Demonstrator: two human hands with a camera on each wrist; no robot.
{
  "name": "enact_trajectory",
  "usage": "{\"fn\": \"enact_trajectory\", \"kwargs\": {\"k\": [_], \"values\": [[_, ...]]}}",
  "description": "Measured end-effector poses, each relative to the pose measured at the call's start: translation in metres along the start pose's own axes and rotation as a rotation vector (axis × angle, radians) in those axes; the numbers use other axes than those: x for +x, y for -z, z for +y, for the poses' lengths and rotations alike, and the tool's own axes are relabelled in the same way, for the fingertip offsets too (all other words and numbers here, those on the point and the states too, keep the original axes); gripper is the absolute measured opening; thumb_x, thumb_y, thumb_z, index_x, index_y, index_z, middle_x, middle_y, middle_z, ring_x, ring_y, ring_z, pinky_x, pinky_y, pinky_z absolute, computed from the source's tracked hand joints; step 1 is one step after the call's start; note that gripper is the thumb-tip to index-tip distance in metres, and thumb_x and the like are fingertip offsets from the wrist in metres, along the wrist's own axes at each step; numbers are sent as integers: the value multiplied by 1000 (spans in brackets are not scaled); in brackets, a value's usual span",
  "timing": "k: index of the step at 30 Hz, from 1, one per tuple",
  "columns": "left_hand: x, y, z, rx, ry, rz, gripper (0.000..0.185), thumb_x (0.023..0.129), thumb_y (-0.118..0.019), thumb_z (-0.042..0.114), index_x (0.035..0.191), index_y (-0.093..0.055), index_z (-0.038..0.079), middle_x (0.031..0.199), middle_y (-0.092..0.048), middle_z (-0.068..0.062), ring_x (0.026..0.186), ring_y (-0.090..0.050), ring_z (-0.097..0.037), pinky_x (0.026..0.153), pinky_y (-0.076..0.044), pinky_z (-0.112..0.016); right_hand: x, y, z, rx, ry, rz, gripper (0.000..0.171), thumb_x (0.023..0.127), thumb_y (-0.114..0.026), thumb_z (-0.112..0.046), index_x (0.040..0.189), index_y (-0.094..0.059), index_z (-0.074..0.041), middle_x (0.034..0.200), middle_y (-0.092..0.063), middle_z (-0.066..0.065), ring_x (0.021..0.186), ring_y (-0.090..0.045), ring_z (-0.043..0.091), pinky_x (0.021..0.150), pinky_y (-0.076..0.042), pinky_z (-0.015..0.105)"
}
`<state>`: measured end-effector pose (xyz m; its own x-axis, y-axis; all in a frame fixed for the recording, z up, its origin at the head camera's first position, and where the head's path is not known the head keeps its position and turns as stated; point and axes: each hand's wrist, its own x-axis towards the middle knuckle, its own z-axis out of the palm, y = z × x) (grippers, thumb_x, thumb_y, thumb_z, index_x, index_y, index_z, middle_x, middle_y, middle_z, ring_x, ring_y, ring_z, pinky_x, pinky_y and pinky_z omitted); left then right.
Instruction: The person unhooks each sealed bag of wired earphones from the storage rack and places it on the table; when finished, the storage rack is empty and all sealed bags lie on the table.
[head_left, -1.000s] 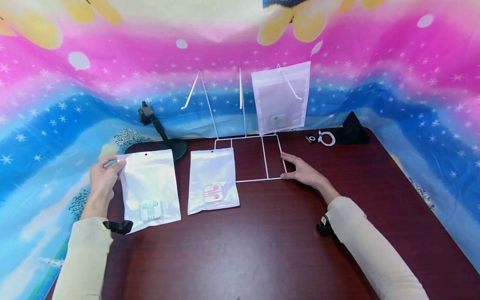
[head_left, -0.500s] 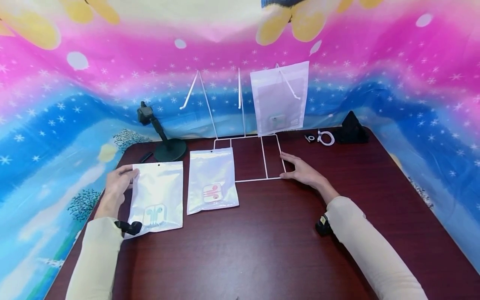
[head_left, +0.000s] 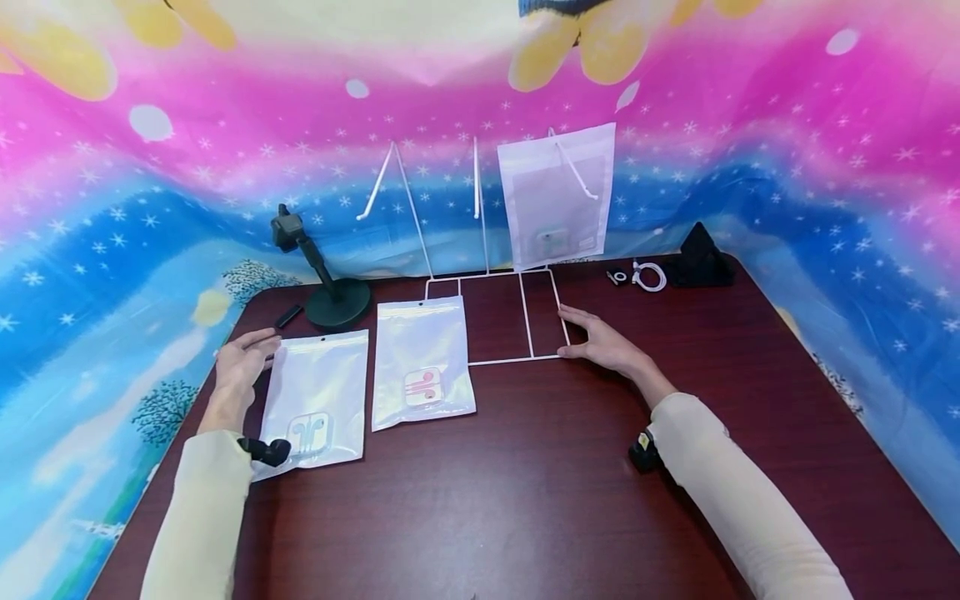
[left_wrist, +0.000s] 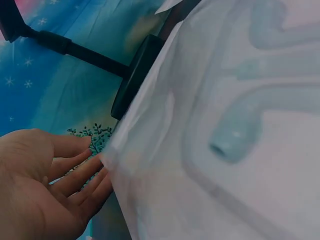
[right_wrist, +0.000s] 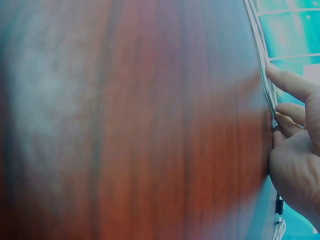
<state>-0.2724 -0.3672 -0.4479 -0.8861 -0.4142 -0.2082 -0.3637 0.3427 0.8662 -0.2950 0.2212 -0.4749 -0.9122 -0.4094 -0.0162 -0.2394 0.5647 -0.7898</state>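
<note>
Here's the printed cloth backdrop (head_left: 435, 96), folds and all, sweeping from nine o'clock through twelve to three, pink above blue, snowflakes scattered through both, big yellow shapes (head_left: 63, 57) up at ten and near one! Below it spreads the dark red-brown table (head_left: 600, 533), and look, a soft pale sheen of light (head_left: 480, 492) sits at six o'clock.

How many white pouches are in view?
3: a left pouch by the left hand, a middle pouch overlapping the rack, a hanging pouch on the rack's right hook. Any behind that would be hidden.
</note>
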Motion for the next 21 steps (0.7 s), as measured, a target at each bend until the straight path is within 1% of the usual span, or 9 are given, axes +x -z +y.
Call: {"fn": "enact_trajectory", "kwargs": {"k": [2, 6, 8, 12, 16, 21], "values": [[1, 0, 4, -16, -12, 27, 46, 110, -53, 25, 153, -52, 11, 149, -59, -8, 137, -55, -26, 116, -41, -44, 0, 0, 0, -2, 2, -1, 78, 94, -76, -12, 159, -35, 1, 170, -23, 19, 158, -14, 39, 125, -17, 57], [1, -4, 15, -51, -40, 75, 42, 109, -55, 23, 150, -57, 12, 146, -62, -7, 135, -57, -21, 118, -40, -41, 1, 0, 0, -7, 7, -1, 78, 94, -77, -12, 159, -36, 2, 170, -24, 20, 158, -14, 39, 125, -17, 57], [0, -10, 23, -67, -60, 84, 41, 108, -57, 22, 149, -58, 13, 147, -61, -8, 134, -58, -19, 116, -42, -39, 1, 0, 0, -6, 8, 0, 78, 94, -77, -12, 159, -36, 2, 170, -24, 20, 158, -14, 39, 125, -17, 57], [-6, -24, 44, -90, -117, 76, 40, 107, -59, 23, 147, -60, 16, 147, -61, -7, 129, -60, -17, 113, -44, -38, 1, 0, 0, -1, 9, -1, 78, 94, -77, -12, 159, -36, 2, 170, -24, 19, 158, -14, 39, 125, -17, 57], [-13, -39, 65, -89, -180, 30, 42, 107, -59, 26, 148, -59, 16, 148, -61, -8, 132, -58, -20, 113, -45, -40, 1, 0, 1, 0, 12, 1, 78, 94, -77, -11, 159, -36, 2, 170, -24, 19, 158, -14, 39, 125, -17, 56], [-21, -63, 88, -88, -253, -80, 45, 106, -62, 31, 147, -60, 13, 146, -62, -12, 132, -58, -30, 113, -45, -45, 1, 0, 1, -3, 10, 1, 78, 94, -77, -12, 159, -35, 2, 170, -24, 17, 158, -14, 37, 125, -17, 56]]}}
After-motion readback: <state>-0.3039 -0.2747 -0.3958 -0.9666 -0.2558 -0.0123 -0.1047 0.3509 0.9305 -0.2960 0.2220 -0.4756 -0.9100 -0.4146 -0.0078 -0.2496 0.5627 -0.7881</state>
